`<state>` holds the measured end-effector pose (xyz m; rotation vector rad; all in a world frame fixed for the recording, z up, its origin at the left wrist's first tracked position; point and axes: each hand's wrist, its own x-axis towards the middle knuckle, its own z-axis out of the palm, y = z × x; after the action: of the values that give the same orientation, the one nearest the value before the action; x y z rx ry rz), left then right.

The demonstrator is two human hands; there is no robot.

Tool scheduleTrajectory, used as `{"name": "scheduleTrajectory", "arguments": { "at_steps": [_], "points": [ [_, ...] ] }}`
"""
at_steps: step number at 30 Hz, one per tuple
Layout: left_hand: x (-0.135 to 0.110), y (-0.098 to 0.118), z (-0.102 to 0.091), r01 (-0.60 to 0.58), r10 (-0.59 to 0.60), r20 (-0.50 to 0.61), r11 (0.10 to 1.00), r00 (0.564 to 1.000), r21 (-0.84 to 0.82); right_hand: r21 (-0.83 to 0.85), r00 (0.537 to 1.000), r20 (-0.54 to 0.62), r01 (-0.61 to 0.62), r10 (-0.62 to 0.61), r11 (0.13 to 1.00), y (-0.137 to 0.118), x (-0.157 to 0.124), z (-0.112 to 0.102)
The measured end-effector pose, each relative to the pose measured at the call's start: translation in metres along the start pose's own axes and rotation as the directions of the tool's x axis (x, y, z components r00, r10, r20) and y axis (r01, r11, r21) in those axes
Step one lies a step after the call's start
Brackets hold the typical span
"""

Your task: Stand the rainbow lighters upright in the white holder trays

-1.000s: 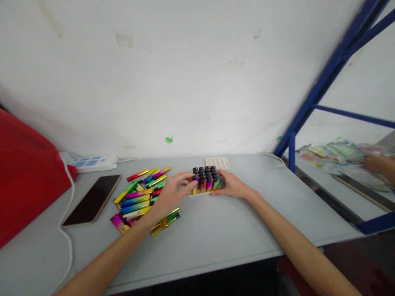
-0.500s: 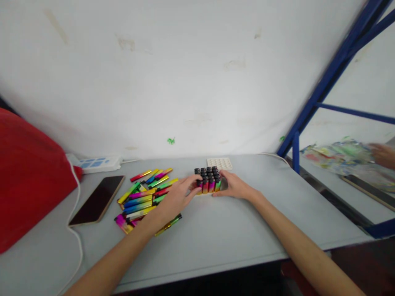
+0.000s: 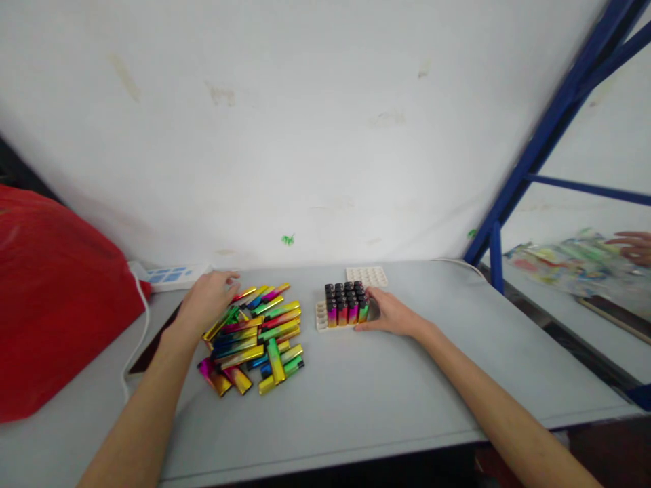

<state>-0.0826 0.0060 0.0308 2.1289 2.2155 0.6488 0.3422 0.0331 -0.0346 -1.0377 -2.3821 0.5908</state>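
Upright lighters with black tops and shiny coloured bodies stand in rows in a white tray; the slots at its left end hold none. My right hand grips the tray's right end, thumb at the front corner and fingers behind. My left hand is over the far left edge of a loose pile of lighters, its fingers stretched out and nothing visible in them. The underside of that hand is hidden.
A second white tray lies by the wall. On the left are a phone partly under my arm, a power strip, a white cable and a red bag. Beyond the blue frame, another person's hand is near plastic bags.
My left hand has left the tray and moved left to the far side of the pile, uncovering the tray's left slots. My right hand stays on the tray. The view has shifted slightly.
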Motion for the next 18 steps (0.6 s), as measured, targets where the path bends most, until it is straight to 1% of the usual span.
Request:
{"name": "scheduleTrajectory", "arguments": {
  "at_steps": [2,4,5,6,9,11,12,13,14,15,16,17,18],
  "points": [
    [0.003,-0.023,0.004,0.029,-0.031,0.104,0.999,0.994,0.015,-0.002,1.000,0.004,0.002,-0.002,1.000,0.000,0.000,0.000],
    [0.003,-0.035,0.008,0.035,-0.039,0.188,0.999,0.981,0.024,0.001,1.000,0.008,0.003,-0.003,1.000,0.000,0.000,0.000],
    [0.003,-0.037,0.009,0.033,-0.038,0.197,0.999,0.980,0.029,0.004,1.000,0.008,0.003,-0.003,1.000,0.000,0.000,-0.001],
    [0.003,-0.038,0.009,0.029,-0.034,0.180,0.999,0.983,0.029,0.006,1.000,0.007,0.003,-0.003,1.000,0.000,-0.001,-0.001],
    [0.003,-0.030,0.004,0.024,-0.023,0.035,0.999,0.999,-0.034,0.001,1.000,0.000,0.000,0.000,1.000,0.000,0.000,-0.001],
    [0.002,-0.020,-0.002,0.037,-0.051,-0.070,0.983,0.996,-0.178,-0.002,1.000,-0.001,0.001,-0.001,1.000,0.001,0.000,0.000],
    [0.001,-0.013,-0.004,0.042,-0.078,-0.109,0.953,0.991,-0.299,0.000,1.000,0.000,0.004,-0.004,1.000,0.002,0.000,0.001],
    [0.001,-0.006,-0.005,0.045,-0.118,-0.132,0.889,0.984,-0.456,0.002,1.000,-0.001,0.007,-0.007,1.000,0.003,0.001,0.001],
    [0.000,0.002,-0.005,0.047,-0.161,-0.126,0.776,0.979,-0.629,0.004,1.000,-0.002,0.008,-0.008,1.000,0.003,0.001,0.001],
    [-0.002,0.012,-0.005,0.051,-0.192,-0.088,0.618,0.977,-0.785,0.004,1.000,-0.002,0.007,-0.007,1.000,0.004,0.001,0.002],
    [-0.004,0.022,-0.004,0.059,-0.203,-0.034,0.435,0.979,-0.898,0.005,1.000,-0.003,0.005,-0.005,1.000,0.004,0.001,0.002],
    [-0.006,0.033,-0.003,0.081,-0.193,0.030,0.265,0.981,-0.961,0.007,1.000,-0.003,0.003,-0.003,1.000,0.004,0.001,0.002],
    [-0.009,0.045,-0.003,0.105,-0.170,0.081,0.137,0.982,-0.985,0.010,1.000,-0.001,0.002,-0.002,1.000,0.003,0.000,0.001]
  ]
}}
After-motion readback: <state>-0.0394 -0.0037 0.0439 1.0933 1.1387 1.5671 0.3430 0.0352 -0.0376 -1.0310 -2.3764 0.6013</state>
